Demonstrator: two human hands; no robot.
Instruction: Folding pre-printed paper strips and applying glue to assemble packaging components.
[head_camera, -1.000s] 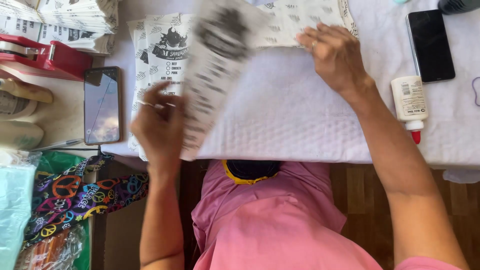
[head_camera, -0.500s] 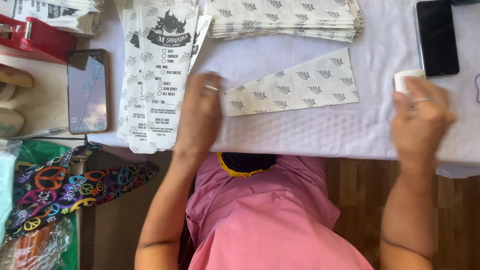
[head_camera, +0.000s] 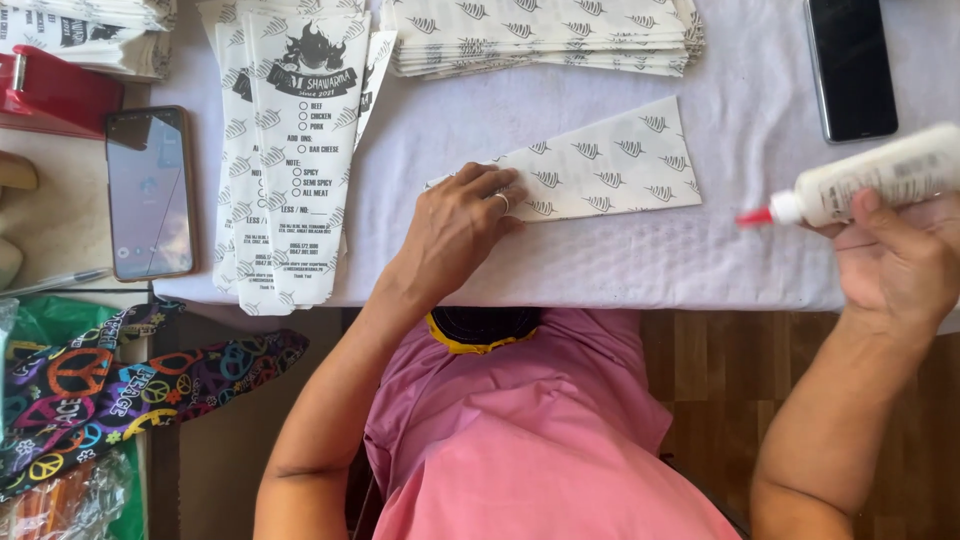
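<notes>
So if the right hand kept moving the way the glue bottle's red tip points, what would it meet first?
The right hand aims the glue bottle leftward; its tip would probably first reach the folded paper that the left hand presses down, though height above the cloth is unclear.

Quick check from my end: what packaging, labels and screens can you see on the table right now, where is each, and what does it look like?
Glue bottle: in right hand, white, red tip.
Folded paper sleeve: centre, under left hand, white, grey leaf pattern.
Printed sleeves: left of it, long, white, black print.
Flat sleeve stack: top centre.
Phone: left edge, dark screen.
Second phone: top right, black.
</notes>
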